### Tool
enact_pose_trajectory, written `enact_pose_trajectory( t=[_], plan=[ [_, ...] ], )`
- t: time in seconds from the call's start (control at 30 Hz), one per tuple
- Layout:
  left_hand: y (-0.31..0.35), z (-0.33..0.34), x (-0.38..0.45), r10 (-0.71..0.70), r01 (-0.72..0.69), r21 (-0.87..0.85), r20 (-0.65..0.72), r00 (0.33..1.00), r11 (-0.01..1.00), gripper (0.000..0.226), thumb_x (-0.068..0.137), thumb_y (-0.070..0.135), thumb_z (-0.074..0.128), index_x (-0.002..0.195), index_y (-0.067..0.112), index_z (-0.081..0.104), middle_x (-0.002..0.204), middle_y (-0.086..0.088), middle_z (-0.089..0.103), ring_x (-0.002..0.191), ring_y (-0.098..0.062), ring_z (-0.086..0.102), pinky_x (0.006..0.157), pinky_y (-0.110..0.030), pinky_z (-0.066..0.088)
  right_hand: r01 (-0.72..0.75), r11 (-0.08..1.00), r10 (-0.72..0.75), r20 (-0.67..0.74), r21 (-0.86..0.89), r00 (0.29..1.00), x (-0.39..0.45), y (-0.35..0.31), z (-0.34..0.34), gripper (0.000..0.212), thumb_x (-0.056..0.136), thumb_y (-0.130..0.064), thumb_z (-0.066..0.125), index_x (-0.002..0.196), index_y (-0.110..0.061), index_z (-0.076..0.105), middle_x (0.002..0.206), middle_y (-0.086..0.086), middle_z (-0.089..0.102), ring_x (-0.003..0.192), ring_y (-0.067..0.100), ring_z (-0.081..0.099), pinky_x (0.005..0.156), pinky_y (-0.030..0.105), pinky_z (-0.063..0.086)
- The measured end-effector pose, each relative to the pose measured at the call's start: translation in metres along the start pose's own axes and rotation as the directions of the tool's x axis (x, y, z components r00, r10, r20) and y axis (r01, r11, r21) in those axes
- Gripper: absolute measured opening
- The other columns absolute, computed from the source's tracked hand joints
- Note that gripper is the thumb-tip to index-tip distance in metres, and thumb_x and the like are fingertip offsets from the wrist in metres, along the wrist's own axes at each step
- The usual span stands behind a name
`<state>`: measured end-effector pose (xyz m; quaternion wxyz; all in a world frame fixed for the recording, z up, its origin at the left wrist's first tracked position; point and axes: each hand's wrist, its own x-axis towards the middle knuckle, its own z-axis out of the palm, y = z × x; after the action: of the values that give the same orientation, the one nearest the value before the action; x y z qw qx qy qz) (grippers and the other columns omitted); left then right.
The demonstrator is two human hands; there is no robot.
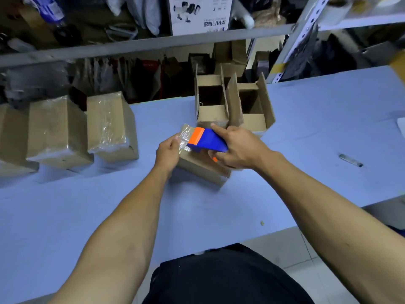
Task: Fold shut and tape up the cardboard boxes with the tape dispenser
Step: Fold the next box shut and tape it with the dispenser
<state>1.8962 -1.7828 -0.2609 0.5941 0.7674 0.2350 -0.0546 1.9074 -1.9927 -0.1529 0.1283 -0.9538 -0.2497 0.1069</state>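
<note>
Your right hand (235, 148) has its fingers curled around the blue plastic tape dispenser with the orange front edge (206, 140), and the index finger lies straight along its top. The dispenser rests on the top of the small closed brown cardboard box (201, 164), a little above the centre of the frame. Your left hand (167, 151) grips the left side of this box, with the thumb on the shiny clear tape (186, 137) that covers the box's top left corner. The orange edge of the dispenser touches this tape.

The box stands on the light blue table (306, 132). Just behind it, in the upper middle of the frame, two open brown cardboard boxes (232, 106) stand side by side with their flaps up. At the left of the frame, three closed brown cardboard boxes wrapped in clear tape (87, 128) stand in a row, well apart from your hands. At the right of the frame, a small dark flat object (350, 160) lies on the table; what it is I cannot tell. Behind the table, grey metal shelves (142, 43) hold many blurred goods and one white printed carton (200, 14).
</note>
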Motion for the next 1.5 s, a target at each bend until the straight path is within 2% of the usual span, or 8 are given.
enact_pose_trajectory(
  t=[0.5,0.8,0.9,1.03,1.1,1.2,1.33,1.5],
  plan=[
    [0.014,0.010,-0.019,0.009,0.003,0.130,-0.091,0.996,0.991,0.033,0.102,0.025,0.042,0.119,0.016,0.069,0.108,-0.001,0.063,0.100,-0.021,0.055,0.090,-0.030,0.045,-0.080,0.990,0.095,-0.130,0.117,0.987,-0.089,0.038,0.003,0.048,0.084,-0.037,0.067,0.128,-0.027,0.051,0.074,-0.024,0.040,0.076,0.019,0.045,0.066,0.028,0.035],
    [-0.017,-0.047,-0.020,-0.043,0.058,0.147,-0.102,0.994,0.987,0.028,0.092,0.039,0.045,0.078,0.033,0.069,0.083,0.004,0.066,0.079,-0.019,0.058,0.084,-0.055,0.057,-0.013,0.984,0.026,-0.071,0.179,0.997,-0.074,0.019,0.039,0.068,0.084,-0.046,0.066,0.144,-0.031,0.038,0.109,0.005,0.063,0.099,0.027,0.058,0.078,0.036,0.050],
    [-0.021,-0.077,-0.033,-0.036,0.057,0.205,-0.104,0.994,0.977,0.029,0.095,0.039,0.046,0.100,0.035,0.074,0.095,0.002,0.072,0.093,-0.022,0.065,0.091,-0.051,0.055,0.022,0.984,-0.010,-0.067,0.177,0.998,-0.064,0.001,0.054,0.073,0.085,-0.046,0.066,0.148,-0.028,0.035,0.111,0.007,0.060,0.102,0.029,0.058,0.078,0.037,0.049],
    [-0.003,-0.076,-0.044,0.334,-0.214,0.683,-0.047,0.941,0.698,0.041,0.102,0.016,0.044,0.141,0.008,0.052,0.144,-0.014,0.052,0.138,-0.032,0.042,0.112,-0.040,0.032,0.040,0.981,-0.023,-0.091,0.188,0.996,-0.059,0.001,0.060,0.074,0.084,-0.045,0.067,0.149,-0.028,0.036,0.110,0.005,0.060,0.101,0.029,0.058,0.078,0.037,0.049],
    [0.009,-0.065,-0.052,0.443,-0.435,0.737,0.205,0.873,0.517,0.050,0.104,0.028,0.036,0.147,0.003,0.040,0.156,-0.015,0.035,0.149,-0.031,0.023,0.120,-0.046,0.014,0.029,0.981,-0.013,-0.087,0.190,0.996,-0.057,0.004,0.059,0.075,0.084,-0.046,0.067,0.149,-0.027,0.036,0.111,0.006,0.060,0.102,0.030,0.058,0.079,0.037,0.048],
    [-0.001,-0.064,-0.056,0.242,-0.634,0.722,0.586,0.773,0.276,0.097,0.089,0.072,0.008,0.156,0.003,0.014,0.165,-0.014,0.005,0.153,-0.025,0.000,0.122,-0.042,-0.003,0.034,0.984,-0.021,-0.077,0.173,0.997,-0.055,0.004,0.059,0.077,0.084,-0.047,0.067,0.150,-0.027,0.034,0.113,0.006,0.060,0.104,0.030,0.057,0.079,0.036,0.046],
    [-0.007,-0.060,-0.055,0.112,-0.732,0.682,0.727,0.677,0.001,0.119,0.074,0.092,0.013,0.155,0.008,-0.012,0.162,-0.012,-0.022,0.148,-0.026,-0.025,0.118,-0.056,-0.009,0.037,0.985,-0.025,-0.074,0.169,0.997,-0.056,0.004,0.061,0.077,0.086,-0.047,0.066,0.152,-0.027,0.032,0.115,0.006,0.059,0.103,0.028,0.057,0.078,0.034,0.045],
    [-0.012,-0.035,-0.061,0.201,-0.762,0.648,0.748,0.633,-0.012,0.109,0.082,0.085,0.033,0.158,0.016,-0.001,0.165,-0.011,-0.013,0.151,-0.024,-0.018,0.119,-0.060,-0.002,0.039,0.985,-0.026,-0.077,0.167,0.997,-0.056,0.007,0.059,0.076,0.086,-0.046,0.065,0.152,-0.027,0.031,0.112,0.006,0.059,0.100,0.027,0.058,0.076,0.033,0.045]
  ],
)
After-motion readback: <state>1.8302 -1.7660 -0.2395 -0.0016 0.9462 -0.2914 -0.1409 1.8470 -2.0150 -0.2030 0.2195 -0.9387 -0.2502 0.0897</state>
